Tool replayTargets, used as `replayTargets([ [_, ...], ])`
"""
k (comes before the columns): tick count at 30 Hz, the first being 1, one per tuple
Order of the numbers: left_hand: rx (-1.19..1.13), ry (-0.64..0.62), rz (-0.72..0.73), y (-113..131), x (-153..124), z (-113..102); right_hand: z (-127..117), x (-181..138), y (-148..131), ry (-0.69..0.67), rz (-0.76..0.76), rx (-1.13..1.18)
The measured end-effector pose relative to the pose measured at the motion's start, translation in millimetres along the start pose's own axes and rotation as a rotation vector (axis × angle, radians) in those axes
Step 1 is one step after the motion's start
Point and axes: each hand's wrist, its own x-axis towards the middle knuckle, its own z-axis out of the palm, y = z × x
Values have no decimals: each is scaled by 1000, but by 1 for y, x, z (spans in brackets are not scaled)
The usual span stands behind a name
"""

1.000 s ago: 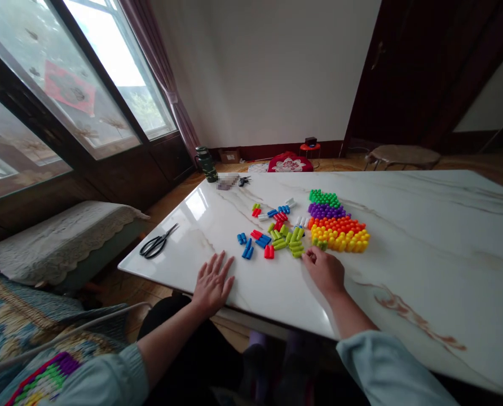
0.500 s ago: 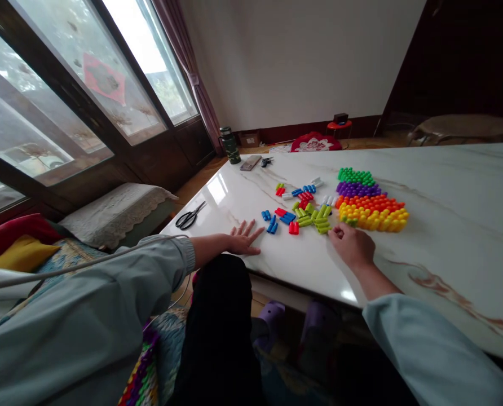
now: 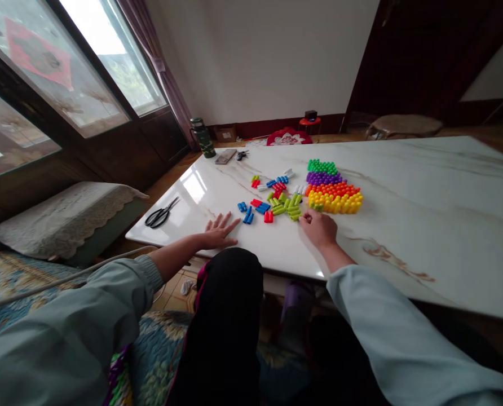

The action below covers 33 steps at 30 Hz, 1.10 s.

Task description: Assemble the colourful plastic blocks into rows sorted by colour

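Observation:
A block of coloured pegs (image 3: 334, 189) stands on the white marble table (image 3: 424, 192), in green, purple, orange and yellow rows. Loose pegs in lime, red, blue and white (image 3: 277, 197) lie scattered to its left. My right hand (image 3: 319, 228) rests on the table by the lime pegs and the yellow row, its fingers curled; what they pinch is hidden. My left hand (image 3: 220, 231) lies flat near the table's front edge, fingers spread, close to the blue pegs (image 3: 246, 214).
Black scissors (image 3: 162, 214) lie near the table's left corner. A phone (image 3: 226, 156) and keys (image 3: 242, 154) sit at the far edge. A bench with a lace cover (image 3: 61, 223) stands left, a stool (image 3: 404, 125) behind the table.
The camera has swung and pulled back between frames. My left hand stays flat near the front edge and my right hand stays by the lime pegs; neither has visibly shifted on the table.

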Motion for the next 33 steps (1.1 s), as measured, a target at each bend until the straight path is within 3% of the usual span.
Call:
replayTargets([
  [13,41,98,-27,-4,3,12,0,0,-1,-7,8,17],
  [22,15,39,-39,2,0,3,1,0,0,-6,-5,23],
  [33,13,56,-51,1,1,7,0,0,0,2,-5,37],
])
